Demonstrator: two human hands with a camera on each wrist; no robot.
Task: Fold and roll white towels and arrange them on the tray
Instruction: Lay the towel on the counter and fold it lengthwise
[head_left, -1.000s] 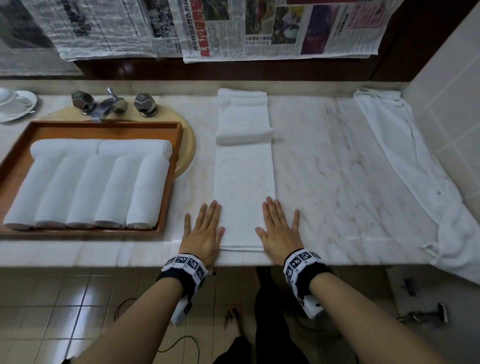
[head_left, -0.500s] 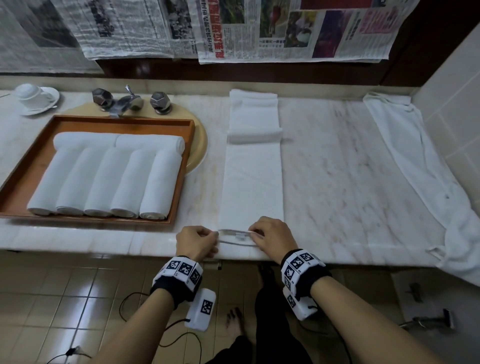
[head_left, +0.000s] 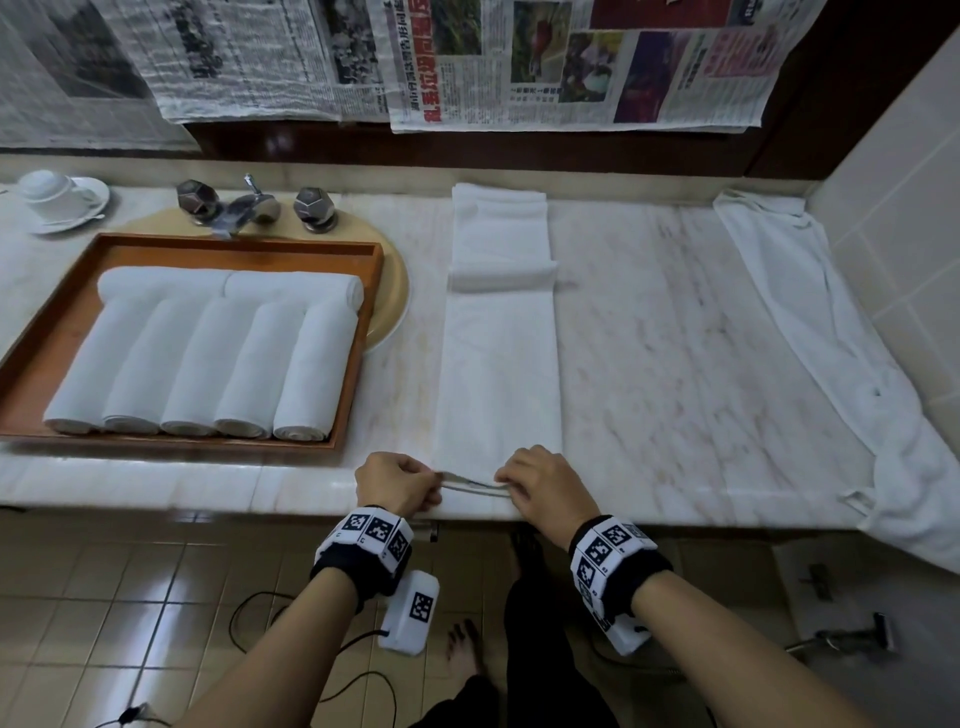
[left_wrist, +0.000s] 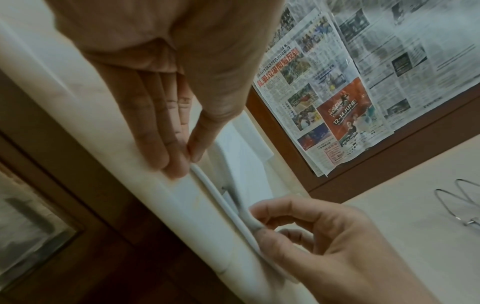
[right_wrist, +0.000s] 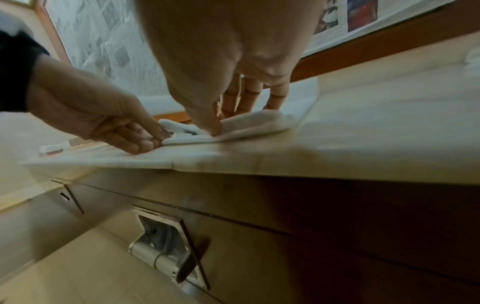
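Black wristbands (head_left: 363, 564) — white tag-printed blocks — bare forearms.

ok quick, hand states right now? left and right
Left hand: closed, pinching the near-left corner of the folded towel.
Right hand: closed, pinching the same towel's near-right corner.

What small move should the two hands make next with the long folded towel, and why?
Probably turn the pinched near edge over, away from the body, to start a tight roll. The left hand and right hand each pinch a near corner of the folded towel, lifted just off the marble counter; the rest lies flat. Seven rolled towels already fill the wooden tray.
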